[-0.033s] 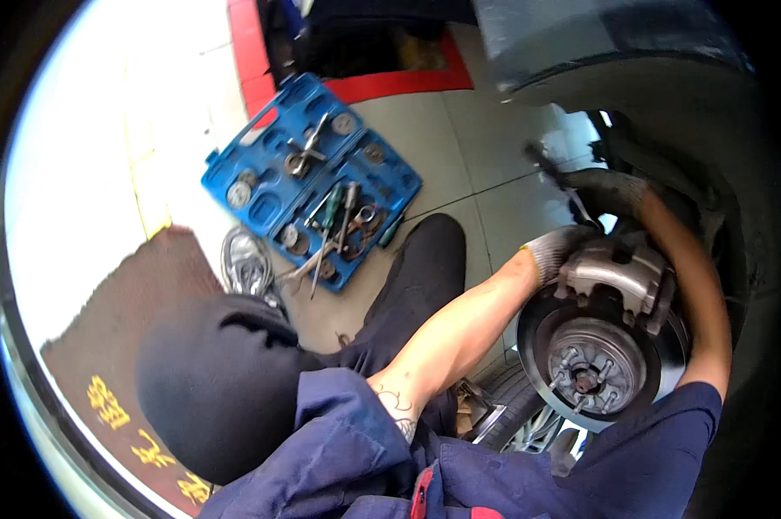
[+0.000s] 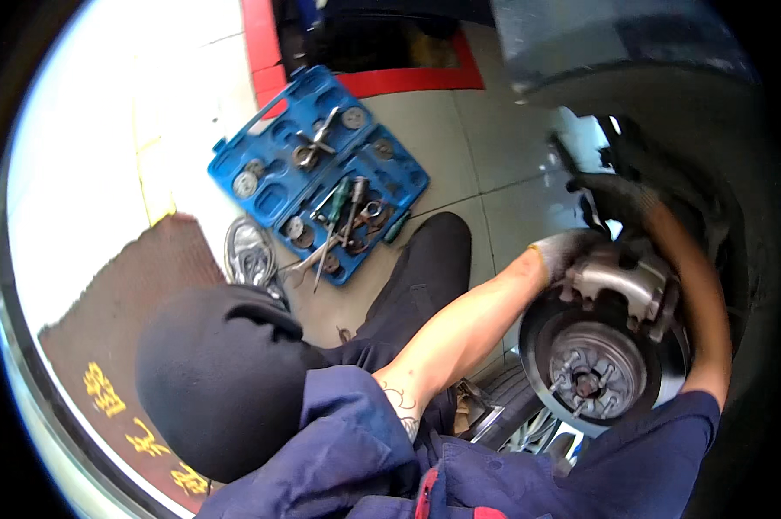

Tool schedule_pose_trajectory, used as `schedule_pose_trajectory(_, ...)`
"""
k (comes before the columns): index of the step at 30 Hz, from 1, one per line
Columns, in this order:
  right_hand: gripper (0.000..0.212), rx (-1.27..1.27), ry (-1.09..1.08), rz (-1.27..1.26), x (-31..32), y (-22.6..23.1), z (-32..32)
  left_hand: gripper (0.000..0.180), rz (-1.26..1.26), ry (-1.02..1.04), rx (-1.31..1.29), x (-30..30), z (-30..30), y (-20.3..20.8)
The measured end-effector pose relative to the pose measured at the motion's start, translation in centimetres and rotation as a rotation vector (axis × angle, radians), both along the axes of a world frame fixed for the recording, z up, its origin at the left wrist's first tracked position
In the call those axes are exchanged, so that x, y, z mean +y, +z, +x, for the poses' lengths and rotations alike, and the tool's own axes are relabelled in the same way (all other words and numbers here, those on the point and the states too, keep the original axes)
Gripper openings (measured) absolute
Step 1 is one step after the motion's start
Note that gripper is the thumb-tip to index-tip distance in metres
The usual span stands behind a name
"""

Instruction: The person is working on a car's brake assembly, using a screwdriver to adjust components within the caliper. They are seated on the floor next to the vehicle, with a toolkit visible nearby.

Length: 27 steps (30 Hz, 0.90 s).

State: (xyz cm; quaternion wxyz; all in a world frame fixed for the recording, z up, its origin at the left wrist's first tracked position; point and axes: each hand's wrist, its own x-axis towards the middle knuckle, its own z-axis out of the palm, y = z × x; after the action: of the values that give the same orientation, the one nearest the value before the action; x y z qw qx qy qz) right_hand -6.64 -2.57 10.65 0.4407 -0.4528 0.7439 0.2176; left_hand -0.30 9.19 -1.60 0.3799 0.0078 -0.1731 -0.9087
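Note:
My left hand (image 2: pixel 570 253), in a pale-cuffed work glove, is at the top of the brake caliper (image 2: pixel 620 281); its fingers are blurred and partly hidden. Beyond the caliper, my gloved right hand (image 2: pixel 620 197) is closed around a tool with a long dark handle (image 2: pixel 563 154). A shiny metal part of it shows near my left fingertips, but its exact kind is smeared by motion. My right arm reaches around the caliper's right side. Below the caliper sits the brake disc (image 2: pixel 536 346), with a rusty hub (image 2: pixel 587 384) and several wheel studs in its middle.
An open blue tool case (image 2: pixel 269 203) with sockets, screwdrivers and round metal discs lies on the tiled floor. A tyre (image 2: pixel 516 394) lies near my legs. The car body (image 2: pixel 615 52) overhangs at upper right. A brown mat (image 2: pixel 131 294) is at left.
The dark-handled tool in my right hand has swung a little to the right, toward the car. My left hand stays by the caliper. The whole view has shifted slightly.

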Motion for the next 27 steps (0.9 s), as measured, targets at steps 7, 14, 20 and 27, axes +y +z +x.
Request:
schedule_pose_trajectory(7, 0.049, 0.096, 0.708, -0.140, 2.5, 1.6, -0.5, 0.028, -0.025, -0.047, -0.103, -1.1, -0.9, 0.9)
schedule_pose_trajectory(14, 0.048, -0.020, 0.529, -0.169, 2.4, 3.9, -2.5, 0.029, 0.049, 0.055, -0.043, -0.4, 1.5, 1.3)
schedule_pose_trajectory(20, 0.048, -0.041, 0.481, -0.171, 2.2, 4.4, -3.1, 0.031, -0.040, 0.082, -0.193, -0.9, 1.2, 0.7)
schedule_pose_trajectory(27, 0.048, -0.037, 0.473, -0.154, 2.2, 4.4, -2.9, 0.034, 0.075, 0.100, -0.076, -1.2, -1.0, 0.1)
